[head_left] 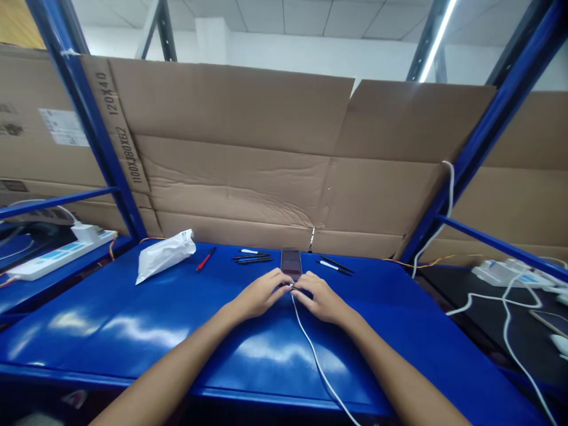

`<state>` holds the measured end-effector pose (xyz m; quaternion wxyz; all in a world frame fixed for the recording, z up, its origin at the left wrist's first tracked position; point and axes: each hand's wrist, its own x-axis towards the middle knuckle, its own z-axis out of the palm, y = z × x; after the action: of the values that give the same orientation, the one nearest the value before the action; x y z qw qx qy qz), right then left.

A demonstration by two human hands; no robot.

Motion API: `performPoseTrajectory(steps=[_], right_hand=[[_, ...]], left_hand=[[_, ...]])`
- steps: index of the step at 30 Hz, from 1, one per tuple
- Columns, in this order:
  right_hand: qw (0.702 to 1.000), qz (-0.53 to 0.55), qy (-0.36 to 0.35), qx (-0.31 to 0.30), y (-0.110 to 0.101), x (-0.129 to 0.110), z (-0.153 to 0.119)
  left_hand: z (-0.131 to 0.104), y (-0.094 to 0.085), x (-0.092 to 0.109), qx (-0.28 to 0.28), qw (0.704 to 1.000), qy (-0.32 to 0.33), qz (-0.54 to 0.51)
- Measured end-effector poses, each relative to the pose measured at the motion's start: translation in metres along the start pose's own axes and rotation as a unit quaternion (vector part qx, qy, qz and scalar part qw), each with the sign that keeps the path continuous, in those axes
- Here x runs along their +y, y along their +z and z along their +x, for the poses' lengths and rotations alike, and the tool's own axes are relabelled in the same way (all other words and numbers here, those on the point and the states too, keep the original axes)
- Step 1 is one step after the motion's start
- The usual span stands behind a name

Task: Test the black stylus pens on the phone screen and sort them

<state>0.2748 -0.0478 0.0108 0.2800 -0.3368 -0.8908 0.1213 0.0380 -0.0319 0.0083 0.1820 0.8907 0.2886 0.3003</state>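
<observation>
My left hand (261, 293) and my right hand (323, 297) meet in the middle of the blue tabletop, thumbs and fingers pinched together. Between their fingertips is the upper end of a white cable (312, 348), which trails down over the table's front edge. The plug itself is mostly hidden by my fingers. Just beyond lies a dark smartphone (291, 262), its near end at my fingertips. Whether the cable is joined to the phone cannot be made out.
Several pens (252, 259) lie left of the phone, others (335, 265) to its right. A red pen (206, 260) and a white plastic bag (165, 254) lie farther left. Cardboard (239, 148) walls the back. Power strips (57, 257) and cables occupy both side shelves.
</observation>
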Motion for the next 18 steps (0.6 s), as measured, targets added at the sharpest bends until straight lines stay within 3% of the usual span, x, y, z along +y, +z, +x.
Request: performPoseTrajectory(steps=[5, 12, 18], right_hand=[[0.997, 0.009, 0.044, 0.058, -0.012, 0.012, -0.004], [0.999, -0.004, 0.043, 0.033, -0.013, 0.018, -0.005], [0.998, -0.038, 0.039, 0.021, -0.009, 0.015, -0.003]], left_hand=[[-0.001, -0.010, -0.019, 0.004, 0.999, -0.036, 0.031], [-0.001, -0.014, -0.023, 0.044, 0.992, -0.079, 0.088], [-0.002, -0.014, -0.020, 0.026, 0.991, -0.059, 0.119]])
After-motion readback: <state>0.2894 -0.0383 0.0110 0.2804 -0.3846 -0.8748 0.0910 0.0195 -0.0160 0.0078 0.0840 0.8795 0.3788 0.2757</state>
